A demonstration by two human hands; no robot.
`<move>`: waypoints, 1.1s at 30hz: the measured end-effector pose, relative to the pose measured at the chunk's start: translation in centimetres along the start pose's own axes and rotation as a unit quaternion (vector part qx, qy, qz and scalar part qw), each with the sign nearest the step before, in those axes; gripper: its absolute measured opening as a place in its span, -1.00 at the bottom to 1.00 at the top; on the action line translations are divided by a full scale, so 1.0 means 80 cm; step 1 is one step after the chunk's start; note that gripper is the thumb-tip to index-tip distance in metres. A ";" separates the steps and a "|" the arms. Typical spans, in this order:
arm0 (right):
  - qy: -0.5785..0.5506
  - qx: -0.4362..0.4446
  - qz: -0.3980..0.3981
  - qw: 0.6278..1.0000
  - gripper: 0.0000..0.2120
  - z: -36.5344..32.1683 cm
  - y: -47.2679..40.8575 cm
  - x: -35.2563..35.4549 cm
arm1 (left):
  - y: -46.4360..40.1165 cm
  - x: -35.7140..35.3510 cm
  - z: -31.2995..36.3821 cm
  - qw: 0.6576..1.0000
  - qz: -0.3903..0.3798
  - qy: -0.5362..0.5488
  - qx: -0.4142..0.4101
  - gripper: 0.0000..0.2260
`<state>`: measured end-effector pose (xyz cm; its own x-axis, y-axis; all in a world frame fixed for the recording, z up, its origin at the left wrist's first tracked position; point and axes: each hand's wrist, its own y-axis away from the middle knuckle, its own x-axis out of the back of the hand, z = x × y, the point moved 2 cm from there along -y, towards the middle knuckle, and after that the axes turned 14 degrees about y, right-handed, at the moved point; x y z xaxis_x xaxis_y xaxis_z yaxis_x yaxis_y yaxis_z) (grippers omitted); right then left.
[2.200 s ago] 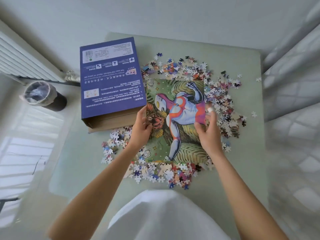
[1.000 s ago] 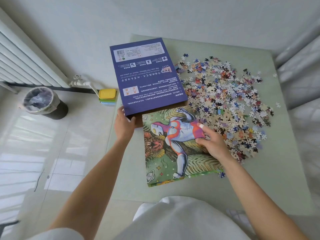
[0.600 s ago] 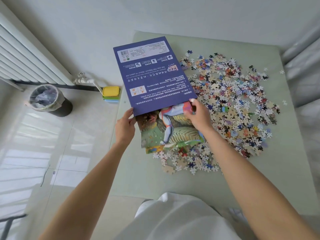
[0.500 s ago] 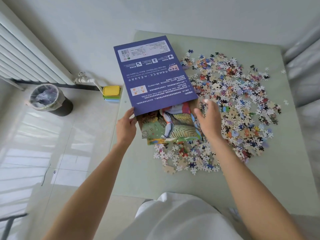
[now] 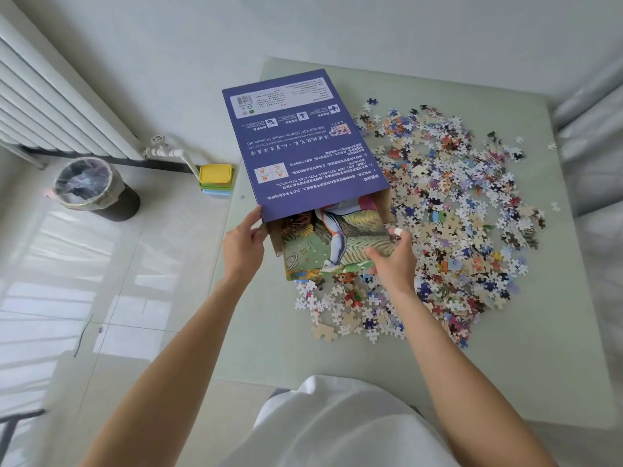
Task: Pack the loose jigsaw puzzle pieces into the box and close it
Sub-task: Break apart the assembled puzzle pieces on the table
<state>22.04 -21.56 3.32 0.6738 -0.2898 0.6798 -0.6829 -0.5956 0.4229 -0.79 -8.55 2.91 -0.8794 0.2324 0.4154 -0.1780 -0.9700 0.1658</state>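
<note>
While the left hand (image 5: 243, 246) grips the near-left corner of the box (image 5: 300, 146) at its open mouth, thumb on the purple top panel, the right hand (image 5: 392, 261) pinches the near-right corner of the picture sheet (image 5: 328, 244), fingers curled around its edge; the sheet lies partly inside the mouth and its near part sticks out toward the person. Seen upside down, the box's printed face reads "IZP", "Net size 700*500mm" and "About 14 years old"; a small grid marked A, B, C, D sits just beyond the left thumb, and a white barcode label lies at the far end, the rest of the small print too fine to read. Loose puzzle pieces (image 5: 448, 210) spread over the pale green table (image 5: 526, 358) to the right of the right hand and just beneath its wrist, reaching close to the table's far-right edge. Bare tabletop lies nearer the person, behind both wrists. Left of the left hand, past the table edge, stand stacked coloured containers (image 5: 215, 180) and a lined bin (image 5: 96, 188) on the floor
</note>
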 end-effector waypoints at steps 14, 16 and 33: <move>0.189 0.298 0.150 0.923 -0.78 -0.046 -0.025 -0.018 | -0.004 0.022 0.002 1.000 0.018 -0.025 0.000 -0.63; 0.283 0.364 0.065 0.885 -0.69 -0.050 -0.021 -0.036 | -0.004 0.021 0.001 1.000 0.019 -0.024 0.004 -0.63; 0.426 0.429 -0.101 0.790 -0.45 -0.085 -0.025 -0.090 | -0.007 0.023 -0.002 0.999 0.027 -0.038 0.000 -0.63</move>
<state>16.60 -13.19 1.65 0.0599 0.2671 0.9618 0.1036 -0.9600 0.2602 -2.40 -7.61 3.42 -0.8518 0.1850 0.4901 -0.1312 -0.9811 0.1423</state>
